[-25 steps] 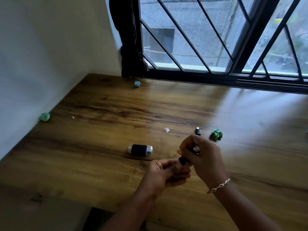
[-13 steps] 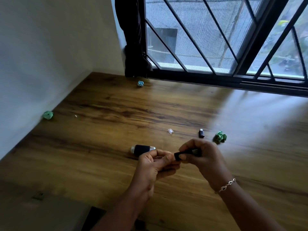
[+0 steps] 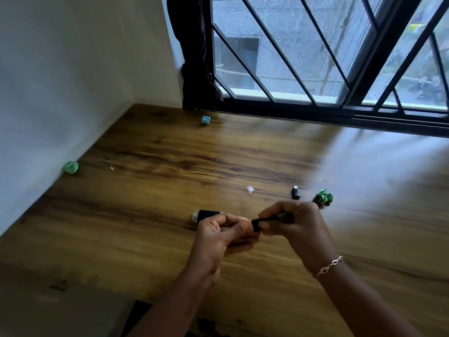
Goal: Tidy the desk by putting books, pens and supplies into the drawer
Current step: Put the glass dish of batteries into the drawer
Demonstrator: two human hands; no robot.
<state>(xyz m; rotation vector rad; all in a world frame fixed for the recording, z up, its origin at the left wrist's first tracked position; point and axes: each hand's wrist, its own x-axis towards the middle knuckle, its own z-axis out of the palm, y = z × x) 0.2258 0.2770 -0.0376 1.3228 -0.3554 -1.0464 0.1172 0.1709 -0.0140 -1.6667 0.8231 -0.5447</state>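
My right hand (image 3: 295,224) grips a small black stick-like item (image 3: 257,224) above the wooden desk (image 3: 150,215), its black end poking out toward my left hand (image 3: 222,233). The left hand's thumb and fingers are curled close to that end; I cannot tell whether they touch it. Just behind the left hand a black cylinder with silver ends (image 3: 205,214) lies on its side, partly hidden. A small black adapter (image 3: 296,192) and a tiny clear cap (image 3: 250,189) lie farther back on the desk.
Crumpled green paper balls lie at the right (image 3: 324,197), by the left wall (image 3: 71,167) and near the window (image 3: 205,119). A white wall bounds the desk on the left, a barred window (image 3: 315,57) at the back. A grey surface (image 3: 60,310) lies below the desk's front edge.
Both hands have risen slightly and the right hand has turned the black item level, its end now pointing at the left hand's fingertips. The view shifted a little.
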